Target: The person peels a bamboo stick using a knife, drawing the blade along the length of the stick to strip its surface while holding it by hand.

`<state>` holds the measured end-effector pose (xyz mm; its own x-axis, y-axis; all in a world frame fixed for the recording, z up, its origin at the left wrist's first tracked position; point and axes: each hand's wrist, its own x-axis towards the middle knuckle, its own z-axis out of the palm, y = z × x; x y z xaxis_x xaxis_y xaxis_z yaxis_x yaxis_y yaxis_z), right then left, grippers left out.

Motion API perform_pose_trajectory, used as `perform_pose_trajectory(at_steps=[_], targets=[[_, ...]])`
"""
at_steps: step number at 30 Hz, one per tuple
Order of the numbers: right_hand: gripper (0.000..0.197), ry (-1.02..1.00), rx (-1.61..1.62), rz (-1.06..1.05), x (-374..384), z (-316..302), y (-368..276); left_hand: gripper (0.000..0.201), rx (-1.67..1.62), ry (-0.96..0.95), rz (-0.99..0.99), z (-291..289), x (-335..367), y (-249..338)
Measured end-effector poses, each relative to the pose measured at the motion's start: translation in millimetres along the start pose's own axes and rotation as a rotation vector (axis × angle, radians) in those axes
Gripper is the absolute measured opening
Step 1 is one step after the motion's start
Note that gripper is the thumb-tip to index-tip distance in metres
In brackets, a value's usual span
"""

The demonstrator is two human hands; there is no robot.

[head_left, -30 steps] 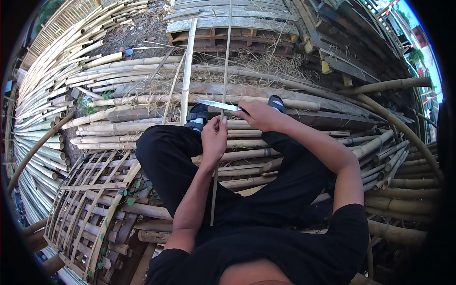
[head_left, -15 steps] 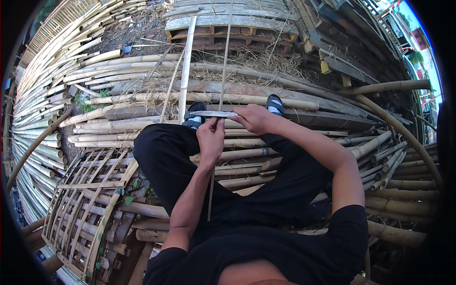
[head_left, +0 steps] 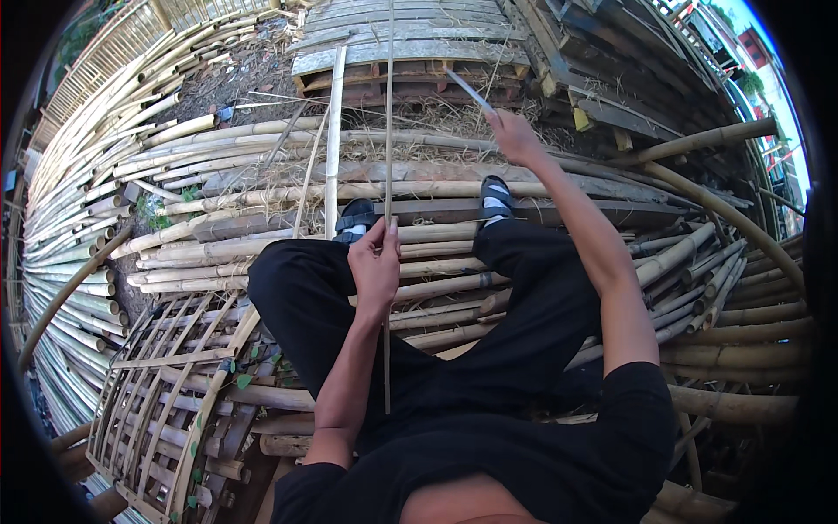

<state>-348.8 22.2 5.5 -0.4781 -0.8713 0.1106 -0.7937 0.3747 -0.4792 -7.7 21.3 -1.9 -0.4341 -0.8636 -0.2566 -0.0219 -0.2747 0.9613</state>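
My left hand is closed in a pinch on a long thin bamboo strip. The strip runs from the far edge of the view, through my fingers, down to my lap. My right hand is raised ahead and to the right, wrapped round the handle of a knife. The knife's narrow blade points up and left, apart from the strip, and the handle is hidden in my fist. A wider pale bamboo slat lies just left of the strip, near my sandalled left foot.
Bamboo poles lie crosswise under and beyond my feet. Further poles are stacked at the left. A wooden pallet stands ahead, with stacked timber at the right. A woven bamboo lattice sits by my left elbow.
My right hand has carried the knife away from the strip, forward and to the right. My left hand still pinches the strip, whose far part has swung left.
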Motion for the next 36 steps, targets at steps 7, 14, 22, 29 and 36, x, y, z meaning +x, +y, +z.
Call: perform_pose_trajectory(at_steps=[7,14,22,29,36], targets=[[0.040,0.067,0.206,-0.087,-35.3,-54.0,-55.7,0.020,-0.088,-0.152,-0.040,7.3,19.0,9.6],[0.040,-0.494,0.160,-0.321,-92.2,8.6,-113.8,0.019,-0.125,-0.097,-0.080,11.5,18.1,-7.6],[0.041,-0.548,0.067,-0.361,-105.6,33.9,-110.4,0.020,0.152,-0.015,0.011,9.3,21.0,-18.0],[0.044,-0.602,-0.081,-0.363,-94.9,26.3,-115.4,0.018,0.083,0.005,0.030,6.0,22.5,-24.7],[0.048,-0.177,-0.080,-0.062,-10.0,14.3,-34.3,0.018,-0.241,-0.094,-0.164,3.1,-1.1,3.9]])
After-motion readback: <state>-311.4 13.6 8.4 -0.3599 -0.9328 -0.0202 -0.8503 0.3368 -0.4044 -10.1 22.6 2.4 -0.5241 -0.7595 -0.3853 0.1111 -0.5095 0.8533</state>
